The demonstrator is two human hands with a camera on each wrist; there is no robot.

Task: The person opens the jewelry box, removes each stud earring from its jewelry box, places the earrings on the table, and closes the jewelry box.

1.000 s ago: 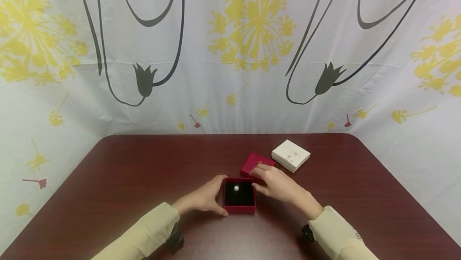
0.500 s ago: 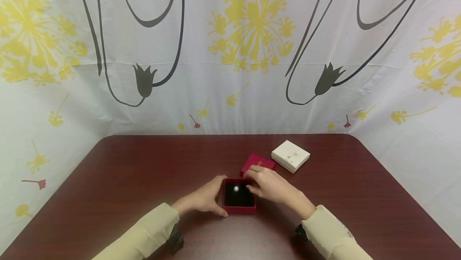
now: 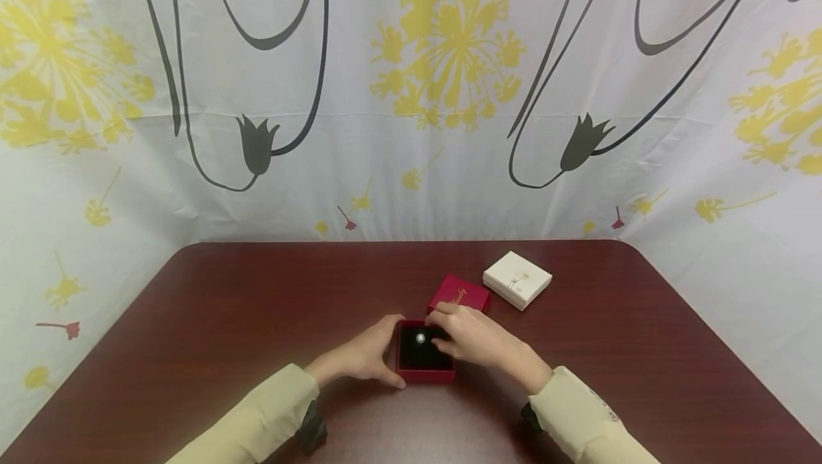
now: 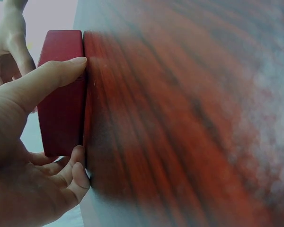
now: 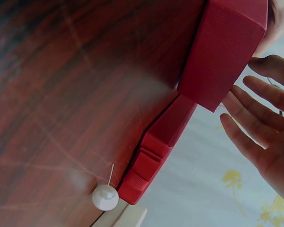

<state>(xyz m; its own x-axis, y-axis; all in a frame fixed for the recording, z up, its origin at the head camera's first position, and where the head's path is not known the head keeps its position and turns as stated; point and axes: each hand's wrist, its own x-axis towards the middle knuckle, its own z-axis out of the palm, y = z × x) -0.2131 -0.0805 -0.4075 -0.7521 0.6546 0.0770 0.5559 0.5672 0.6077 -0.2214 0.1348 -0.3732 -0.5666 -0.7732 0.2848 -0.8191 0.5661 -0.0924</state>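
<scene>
My left hand point(image 3: 359, 353) grips a small red jewelry box point(image 3: 427, 377) from the left, thumb at the front wall and fingers round the back. The box has no lid on it, and a pearl stud earring point(image 3: 420, 338) sits in its black lining. My right hand point(image 3: 475, 335) hovers over the box's right side with its fingers loosely bent, the thumb close to the pearl. In the right wrist view, the space between those fingers and thumb holds nothing. A second pearl stud earring point(image 5: 105, 196) lies on the table; the right hand hides it in the head view.
The red lid point(image 3: 459, 293) with a ribbon bow point(image 5: 146, 163) lies just behind the box. Farther back on the right is a white box point(image 3: 516, 278). The dark wooden table point(image 3: 276, 285) ends at a patterned curtain point(image 3: 411, 200).
My right hand has moved left from the box's right edge to above its inside. The left hand and the box have stayed in place.
</scene>
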